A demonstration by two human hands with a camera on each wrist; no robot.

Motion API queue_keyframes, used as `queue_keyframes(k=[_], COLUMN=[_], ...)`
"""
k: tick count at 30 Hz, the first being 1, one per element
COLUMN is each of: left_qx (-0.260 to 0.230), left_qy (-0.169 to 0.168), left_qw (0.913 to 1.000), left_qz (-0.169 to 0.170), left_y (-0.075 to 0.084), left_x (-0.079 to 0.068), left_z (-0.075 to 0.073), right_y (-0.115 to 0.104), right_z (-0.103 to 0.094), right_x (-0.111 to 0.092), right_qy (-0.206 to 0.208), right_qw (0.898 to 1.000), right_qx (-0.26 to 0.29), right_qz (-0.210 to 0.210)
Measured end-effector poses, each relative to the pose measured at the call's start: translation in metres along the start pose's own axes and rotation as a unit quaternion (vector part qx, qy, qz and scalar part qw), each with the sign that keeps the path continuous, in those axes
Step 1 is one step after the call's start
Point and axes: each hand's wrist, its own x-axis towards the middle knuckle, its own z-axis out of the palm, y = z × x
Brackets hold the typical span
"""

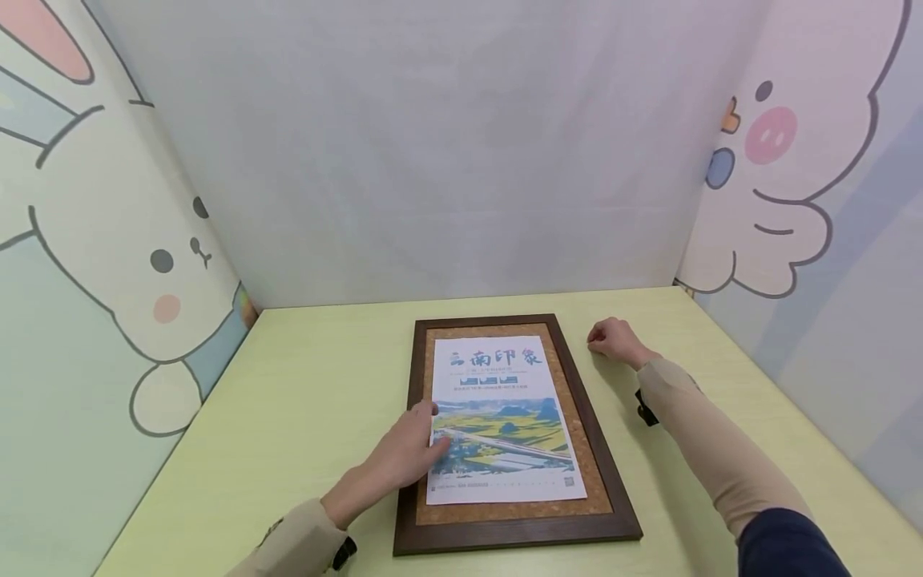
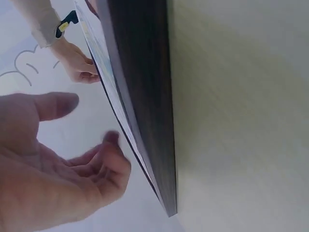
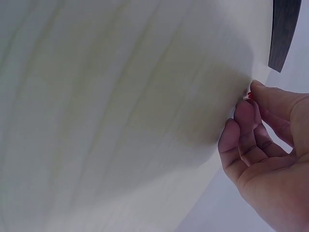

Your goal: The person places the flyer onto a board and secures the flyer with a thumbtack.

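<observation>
A printed poster (image 1: 497,373) with a coloured landscape lies on a cork board (image 1: 519,511) in a dark brown wooden frame (image 1: 515,530). Over the poster's left side is my left hand (image 1: 404,449), its thumb apart from loosely bent fingers and nothing between them. Whether it touches the paper cannot be told. Beyond the frame's upper right side, my right hand (image 1: 616,340) is low at the table. In the right wrist view, its thumb and fingertips pinch a tiny red thing (image 3: 249,95), mostly hidden by the fingers; its kind is unclear.
The board lies flat on a pale yellow-green table (image 1: 310,377). A white curtain-like wall (image 1: 461,160) stands behind it. Side panels carry a cartoon rabbit (image 1: 122,240) on the left and another white cartoon figure (image 1: 786,176) on the right.
</observation>
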Motion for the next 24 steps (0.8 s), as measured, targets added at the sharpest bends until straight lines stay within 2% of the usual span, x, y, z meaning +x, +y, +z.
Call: queue_keyframes(k=[2,4,9,11,14,17,24], left_qx=[0.05,0.079,0.107,0.111,0.111,0.111,0.111], left_qy=[0.011,0.006,-0.067,-0.097,-0.118,-0.126,-0.132], left_qw=[0.9983,0.9956,0.9895,0.9868,0.9849,0.9841,0.9834], left_qz=[0.029,0.05,0.069,0.067,0.062,0.058,0.057], left_y=[-0.003,-0.006,-0.014,-0.015,-0.014,-0.013,-0.011], left_x=[0.006,0.011,0.018,0.018,0.019,0.019,0.019], left_z=[0.003,0.005,0.008,0.008,0.006,0.005,0.005], right_y=[-0.001,-0.002,-0.008,-0.011,-0.016,-0.02,-0.032], right_z=[-0.001,-0.002,-0.006,-0.007,-0.008,-0.01,-0.01], right_x=[0.0,0.001,0.005,0.008,0.012,0.017,0.032], right_qy=[0.002,0.004,-0.004,-0.01,-0.018,-0.023,-0.041], right_qw=[1.0,1.0,0.999,0.996,0.991,0.985,0.978], right_qx=[-0.002,0.0,0.043,0.075,0.118,0.15,0.19], right_qz=[0.001,0.003,0.028,0.047,0.066,0.081,0.078])
